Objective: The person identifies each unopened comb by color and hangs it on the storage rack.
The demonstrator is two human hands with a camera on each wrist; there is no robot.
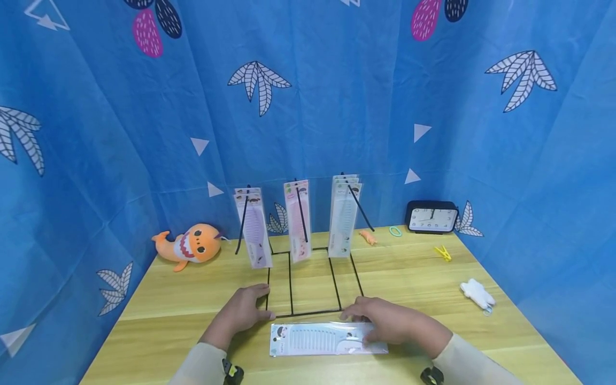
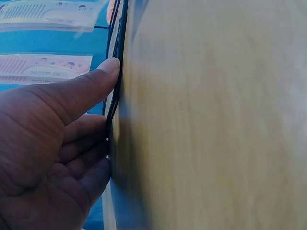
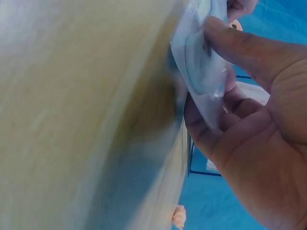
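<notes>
A packaged light-blue comb (image 1: 313, 340) lies along the front of the table, before a black wire rack (image 1: 315, 312). My right hand (image 1: 385, 321) pinches its right end, thumb on top and fingers at the far edge; the right wrist view shows the clear wrapper (image 3: 204, 72) between them. Beside the rack's front left corner, my left hand (image 1: 243, 310) touches the wire with thumb and fingers spread apart. From the rack's hooks hang packaged combs: purple (image 1: 254, 230) at left, pink (image 1: 298, 224) in the middle, light blue (image 1: 343, 224) at right.
An orange plush shark (image 1: 190, 246) sits at the back left. Toward the right are a black clock (image 1: 431, 216), a yellow clip (image 1: 443, 253), a green ring (image 1: 395, 231), a small orange figure (image 1: 368, 237) and a white plush (image 1: 477, 294). Blue curtain surrounds the table.
</notes>
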